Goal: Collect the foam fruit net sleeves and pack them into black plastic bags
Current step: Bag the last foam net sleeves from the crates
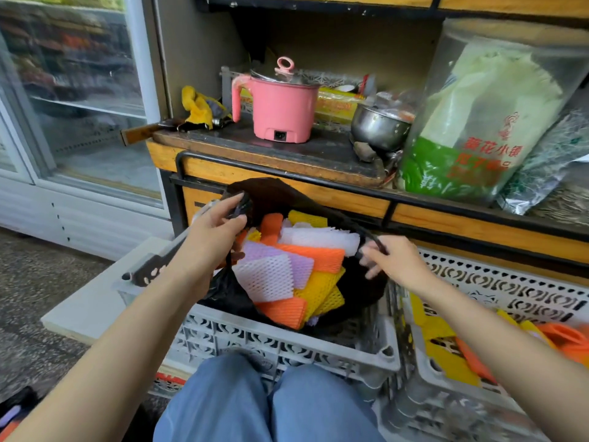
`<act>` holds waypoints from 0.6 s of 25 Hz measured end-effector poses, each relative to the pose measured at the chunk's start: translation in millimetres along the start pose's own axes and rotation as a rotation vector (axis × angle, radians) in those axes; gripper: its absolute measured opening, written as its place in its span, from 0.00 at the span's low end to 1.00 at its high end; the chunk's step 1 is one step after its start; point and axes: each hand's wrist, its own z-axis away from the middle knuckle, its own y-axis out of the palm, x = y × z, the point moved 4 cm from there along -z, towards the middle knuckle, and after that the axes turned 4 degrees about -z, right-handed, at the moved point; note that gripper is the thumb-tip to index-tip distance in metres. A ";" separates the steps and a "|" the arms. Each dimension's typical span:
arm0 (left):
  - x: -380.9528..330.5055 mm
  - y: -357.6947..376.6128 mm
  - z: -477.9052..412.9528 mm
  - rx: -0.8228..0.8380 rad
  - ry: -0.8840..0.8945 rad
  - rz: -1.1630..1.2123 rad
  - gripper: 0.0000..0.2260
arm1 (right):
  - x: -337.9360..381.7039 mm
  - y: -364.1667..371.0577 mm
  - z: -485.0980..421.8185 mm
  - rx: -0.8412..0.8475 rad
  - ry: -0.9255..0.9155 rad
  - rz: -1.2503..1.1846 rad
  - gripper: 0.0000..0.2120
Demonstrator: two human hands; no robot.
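Black bag (229,295) holding foam sleeves (287,269), left hand (216,228) and right hand (396,261) fingers clamped on handles.

Small grocery or fruit shop: glass-door display fridge (89,100) at left, wooden display shelf (334,194) bearing printed produce bag (471,148), perforated plastic crates (287,349) below shelf's front edge, foam net sleeves (318,260) heaped in black plastic bag (277,193).

Black bag (223,295) mouth open from above (held wide); foam sleeves (287,269) fill it. Shelf edge (287,180) crowds behind; crate wall (287,346) fronts.
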 end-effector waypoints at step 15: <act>-30.6 59.7 -8.0 -0.110 0.402 -0.996 0.13 | 29.6 -69.0 -11.9 -0.186 -0.236 0.261 0.12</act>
